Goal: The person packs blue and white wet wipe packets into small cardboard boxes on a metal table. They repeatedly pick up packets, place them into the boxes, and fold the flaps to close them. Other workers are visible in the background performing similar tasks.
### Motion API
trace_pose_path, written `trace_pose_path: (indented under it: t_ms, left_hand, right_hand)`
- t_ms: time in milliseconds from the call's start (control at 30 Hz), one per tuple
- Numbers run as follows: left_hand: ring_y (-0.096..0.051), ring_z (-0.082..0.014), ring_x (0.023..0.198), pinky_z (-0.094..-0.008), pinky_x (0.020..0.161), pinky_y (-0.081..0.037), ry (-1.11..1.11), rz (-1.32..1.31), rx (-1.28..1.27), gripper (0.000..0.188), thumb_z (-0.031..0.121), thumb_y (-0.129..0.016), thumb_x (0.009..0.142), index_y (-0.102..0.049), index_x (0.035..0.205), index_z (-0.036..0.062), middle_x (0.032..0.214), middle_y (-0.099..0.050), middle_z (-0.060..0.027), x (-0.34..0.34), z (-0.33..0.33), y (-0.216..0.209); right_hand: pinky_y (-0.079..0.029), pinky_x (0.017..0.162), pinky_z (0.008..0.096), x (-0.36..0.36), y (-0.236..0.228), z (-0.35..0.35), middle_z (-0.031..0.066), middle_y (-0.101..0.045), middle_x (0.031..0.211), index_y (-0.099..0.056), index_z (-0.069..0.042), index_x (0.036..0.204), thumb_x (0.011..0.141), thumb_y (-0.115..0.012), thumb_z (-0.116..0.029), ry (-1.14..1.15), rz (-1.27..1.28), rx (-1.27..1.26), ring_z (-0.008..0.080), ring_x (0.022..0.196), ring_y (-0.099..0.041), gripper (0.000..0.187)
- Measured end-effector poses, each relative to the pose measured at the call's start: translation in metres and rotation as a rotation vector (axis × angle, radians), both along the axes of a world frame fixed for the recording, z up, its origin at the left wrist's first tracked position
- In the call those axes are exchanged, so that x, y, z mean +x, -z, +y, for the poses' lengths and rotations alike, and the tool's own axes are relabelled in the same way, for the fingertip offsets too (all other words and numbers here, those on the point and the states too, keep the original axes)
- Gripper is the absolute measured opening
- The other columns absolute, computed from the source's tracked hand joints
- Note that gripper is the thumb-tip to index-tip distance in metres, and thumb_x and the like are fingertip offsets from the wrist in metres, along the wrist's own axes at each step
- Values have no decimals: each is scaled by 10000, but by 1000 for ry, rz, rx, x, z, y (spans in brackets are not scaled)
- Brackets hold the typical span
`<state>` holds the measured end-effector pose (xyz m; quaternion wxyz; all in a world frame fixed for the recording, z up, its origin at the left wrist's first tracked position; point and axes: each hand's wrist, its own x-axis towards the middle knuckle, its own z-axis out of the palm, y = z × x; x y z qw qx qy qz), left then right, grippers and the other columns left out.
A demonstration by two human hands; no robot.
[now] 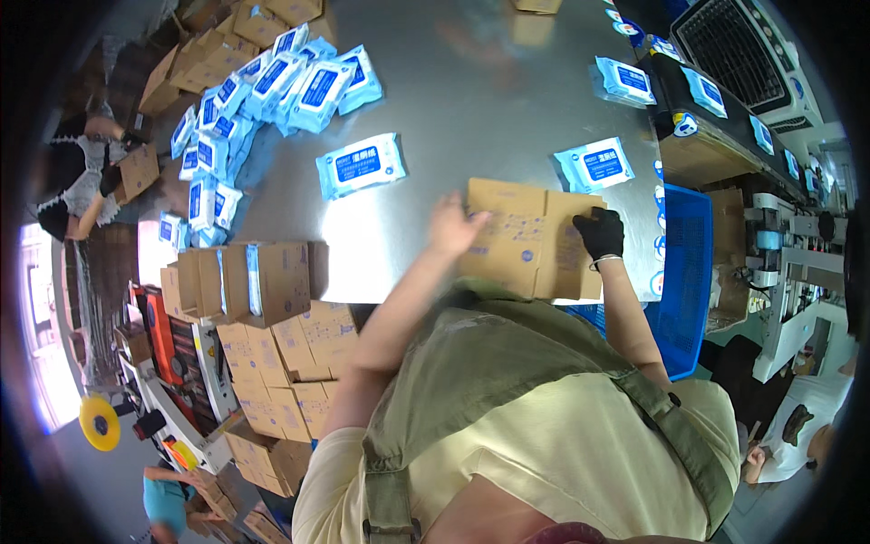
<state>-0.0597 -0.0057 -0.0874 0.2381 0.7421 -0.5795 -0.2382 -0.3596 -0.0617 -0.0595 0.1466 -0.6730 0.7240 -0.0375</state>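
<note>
A folded brown cardboard box [507,238] is held upright against the table's near edge, close to my apron. My right hand [602,234], in a black glove, is closed on its right side. At its left edge is my bare left hand [456,228], blurred by motion; the thumb stands apart from the fingers and reaches the cardboard. Just beyond the box, to the right, lies a blue-and-white pack of wet wipes [595,165]. Another wipes pack [362,167] lies further left on the metal table [435,100].
Many wipes packs [272,86] are heaped at the far left. An open carton [276,276] holding packs stands on stacked cartons [285,354] at the left. On the right are a conveyor [725,118] carrying packs and a blue crate [681,272]. Other people work around the table.
</note>
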Motion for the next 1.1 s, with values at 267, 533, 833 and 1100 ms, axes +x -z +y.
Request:
trace_pose_path:
  t_ms: [267, 533, 833, 1100]
  left_hand:
    - [-498, -136, 619, -301, 601, -414, -396, 1190, 353, 408, 392, -705, 770, -518, 745, 30, 543, -418, 1, 5, -39, -95]
    - [-530, -159, 838, -300, 766, -429, -643, 1112, -587, 335, 294, -599, 873, -514, 1064, 33, 939, -566, -61, 137, 37, -105]
    - [-553, -124, 834, -235, 769, -428, -825, 969, -439, 141, 85, -702, 766, -624, 825, -16, 910, -626, -88, 165, 114, -84]
    - [-410, -317, 1251, -393, 1040, -303, -211, 249, -323, 514, 272, -594, 846, -466, 1300, 68, 1321, -462, -175, 149, 148, -117]
  right_hand:
    - [-444, 610, 303, 76, -65, -11, 63, -601, 703, -602, -26, 751, 745, -694, -226, 251, -1159, -89, 166, 642, -568, 220]
    - [-444, 600, 338, 191, -108, 6, 99, -535, 594, -541, -39, 650, 658, -706, -127, -353, -1101, -219, 219, 595, -558, 187]
    - [-464, 801, 306, 271, -58, 22, 57, -568, 921, -525, -57, 997, 651, -787, -154, -280, -1232, 6, 166, 885, -558, 445]
    - [-440, 894, 396, 300, -67, 53, 154, -464, 1249, -324, -104, 1345, 601, -797, -168, -750, -1014, -30, 287, 1098, -512, 883]
